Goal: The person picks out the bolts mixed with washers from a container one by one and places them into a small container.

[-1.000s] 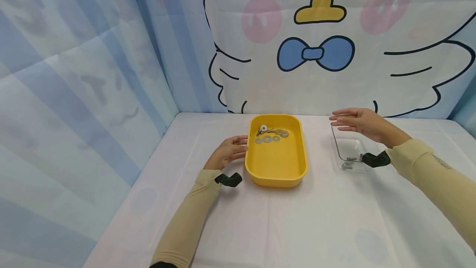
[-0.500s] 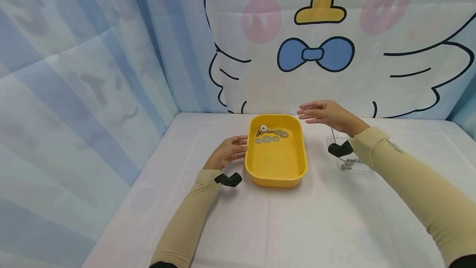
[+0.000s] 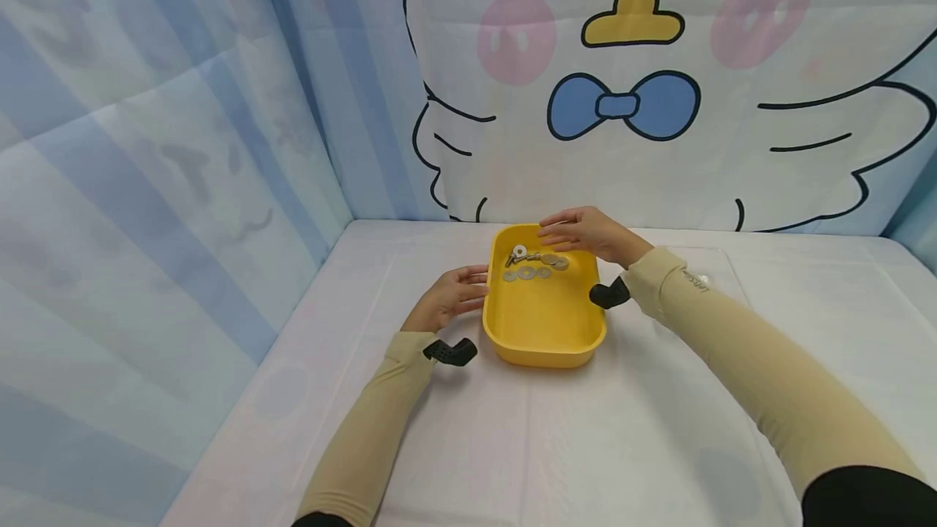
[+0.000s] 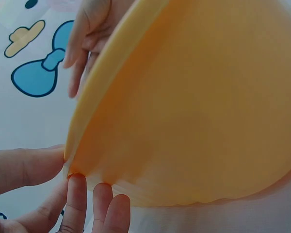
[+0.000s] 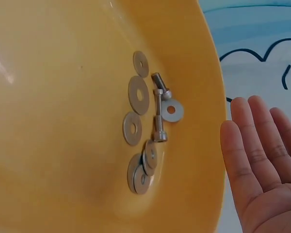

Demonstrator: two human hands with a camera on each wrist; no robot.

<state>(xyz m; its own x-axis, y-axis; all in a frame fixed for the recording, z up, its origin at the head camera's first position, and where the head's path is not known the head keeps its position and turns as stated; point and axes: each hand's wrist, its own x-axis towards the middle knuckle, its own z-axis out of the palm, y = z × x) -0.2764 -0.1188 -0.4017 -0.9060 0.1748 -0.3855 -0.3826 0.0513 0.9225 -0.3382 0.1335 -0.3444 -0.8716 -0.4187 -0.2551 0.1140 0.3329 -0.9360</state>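
A yellow tray [image 3: 542, 324] lies on the white-covered table. At its far end are several metal washers [image 5: 132, 137] and a few socket-head bolts [image 5: 159, 135], with a paler washer [image 5: 171, 116] under one bolt. My left hand [image 3: 448, 298] touches the tray's left outer wall; in the left wrist view its fingertips meet the wall just below the rim, fingers mostly straight. My right hand [image 3: 589, 233] is over the tray's far right corner, fingers extended and spread slightly, palm bare in the right wrist view, holding nothing.
To the right, a clear plastic box [image 3: 704, 277] is mostly hidden behind my right sleeve [image 3: 739, 332]. A patterned curtain [image 3: 622, 169] hangs along the table's back edge, and another curtain [image 3: 146, 267] lines the left side.
My right hand has moved left from above the clear box to over the tray's far right part. The left hand and the tray stay where they were.
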